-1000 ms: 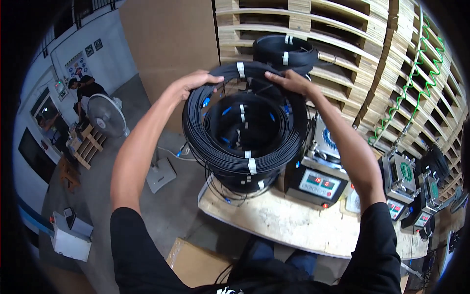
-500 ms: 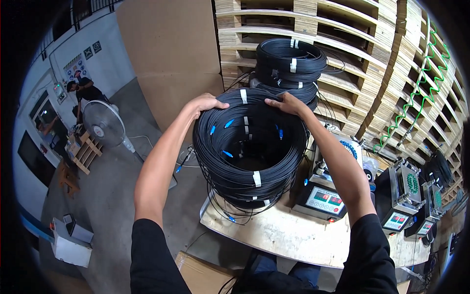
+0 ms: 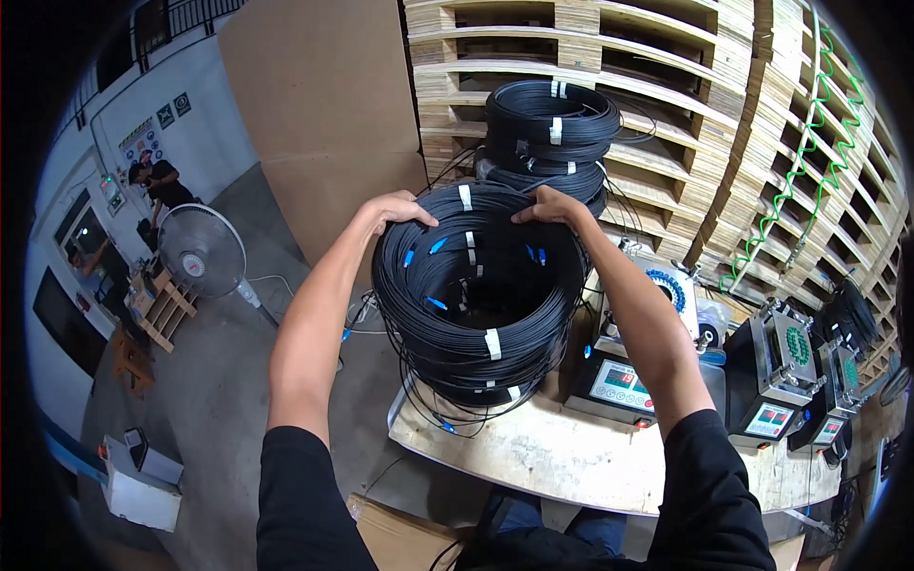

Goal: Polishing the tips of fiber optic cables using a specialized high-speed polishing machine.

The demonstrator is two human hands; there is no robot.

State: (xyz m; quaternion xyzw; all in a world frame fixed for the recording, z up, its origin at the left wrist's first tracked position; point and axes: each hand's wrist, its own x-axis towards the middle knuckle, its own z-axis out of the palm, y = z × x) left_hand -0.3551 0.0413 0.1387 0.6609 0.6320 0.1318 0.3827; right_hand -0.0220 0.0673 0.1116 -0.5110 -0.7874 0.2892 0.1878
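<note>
A tall stack of black cable coils (image 3: 433,328) stands at the left end of the wooden table, bound with white tape. Several blue connectors (image 3: 437,246) show against the inner wall of its hollow middle. Both my hands grip the far rim of the uppermost coil. My left hand (image 3: 395,208) curls over the rim at the left, its thumb inside. On the right, my right hand (image 3: 552,205) holds the rim the same way, thumb pointing inward. The fingers of both hands are partly hidden behind the coil.
Behind stands another stack of black coils (image 3: 552,119), before wooden pallets (image 3: 581,48). A machine with a lit display (image 3: 619,383) sits right of the coils on the table (image 3: 543,457), with similar machines (image 3: 785,371) farther right. A fan (image 3: 202,252) and two people are at left.
The view has shifted slightly. My right thumb reaches a little farther down inside the rim. Both hands keep their hold on the top coil.
</note>
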